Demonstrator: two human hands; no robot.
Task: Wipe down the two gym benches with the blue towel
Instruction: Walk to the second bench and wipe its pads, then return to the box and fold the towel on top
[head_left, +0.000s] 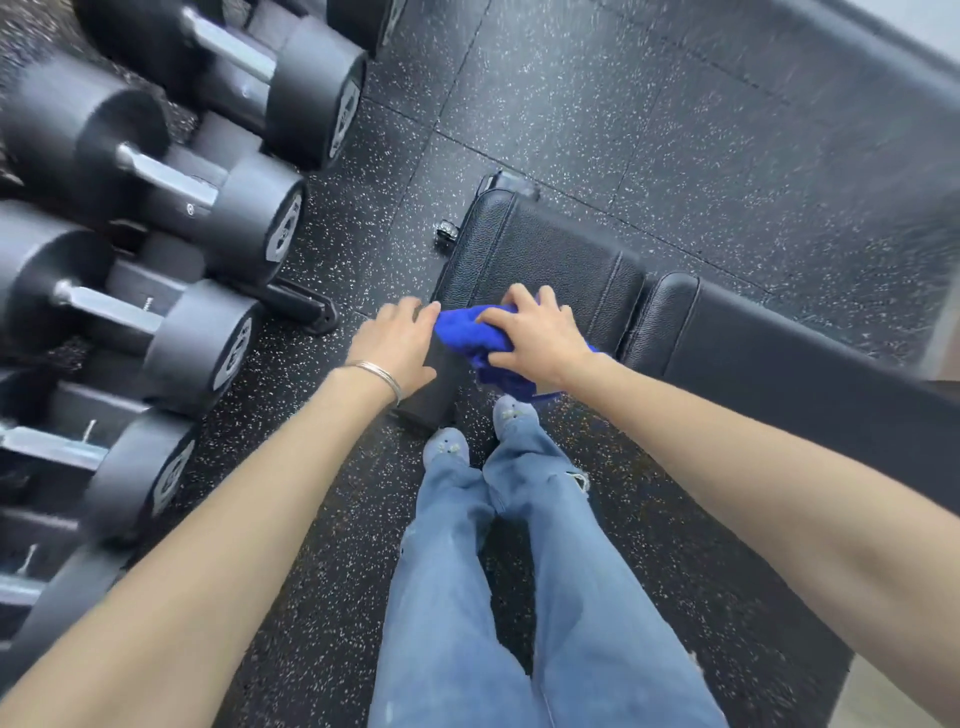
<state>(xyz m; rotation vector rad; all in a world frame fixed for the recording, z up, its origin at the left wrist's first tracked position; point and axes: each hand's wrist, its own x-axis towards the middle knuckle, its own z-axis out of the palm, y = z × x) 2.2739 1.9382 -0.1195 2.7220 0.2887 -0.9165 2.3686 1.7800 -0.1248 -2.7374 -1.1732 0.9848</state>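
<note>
So the blue towel (462, 338) is bunched up on the seat pad of the bench (545, 260), right at its near edge by the end corner. Right hand (540, 338) has its fingers curled over it, clutching it. Left hand (397, 343) just lies relaxed on the bench's end, fingertips beside the towel, holding nothing. Looks like bench one is mid-wipe imo, with the long back pad probably still to do. The blurry dark pad (831, 88) top right may be bench two, not started I'd guess.

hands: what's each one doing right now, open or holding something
Left hand: open, fingers resting on the end of the bench.
Right hand: closed on the blue towel, holding it against the bench.
</note>
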